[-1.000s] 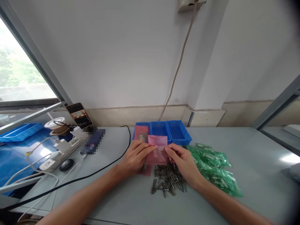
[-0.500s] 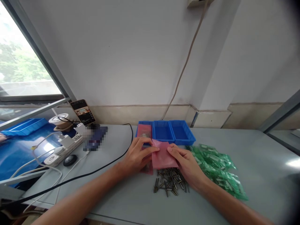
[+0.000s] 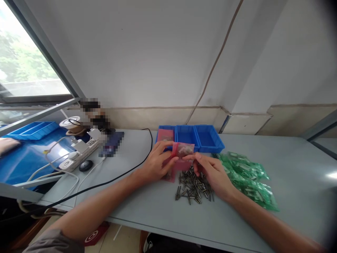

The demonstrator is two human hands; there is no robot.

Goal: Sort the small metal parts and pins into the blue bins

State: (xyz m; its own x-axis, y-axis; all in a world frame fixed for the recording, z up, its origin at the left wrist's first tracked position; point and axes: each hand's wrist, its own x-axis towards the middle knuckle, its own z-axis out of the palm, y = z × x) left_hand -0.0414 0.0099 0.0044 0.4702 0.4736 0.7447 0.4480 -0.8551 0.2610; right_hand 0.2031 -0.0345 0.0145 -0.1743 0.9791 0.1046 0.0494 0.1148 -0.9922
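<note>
A small pink bag (image 3: 184, 149) is raised above the table in front of the blue bins, with its contents showing through the plastic. My left hand (image 3: 158, 161) pinches its left edge between thumb and fingers. My right hand (image 3: 213, 172) is at the bag's lower right, its index finger stretched along the bottom; whether it grips the bag is unclear. Below lies a pile of metal pins (image 3: 195, 188). Another pink bag (image 3: 169, 175) lies partly hidden beneath my left hand. More pink bagging (image 3: 165, 134) sits in the left blue bin (image 3: 158, 136).
Two more blue bins (image 3: 186, 135) stand alongside. Green bags (image 3: 247, 179) lie to the right. At left are a power strip (image 3: 79, 154), a black round object (image 3: 86, 165), a lidded cup (image 3: 70, 123) and a black cable (image 3: 116, 178). Part of another person's arm (image 3: 7, 146) shows at far left.
The pink bag, earlier held flat by both hands, is now folded or turned and shows its contents. My right fingers have shifted along its lower side. The view has tilted downward.
</note>
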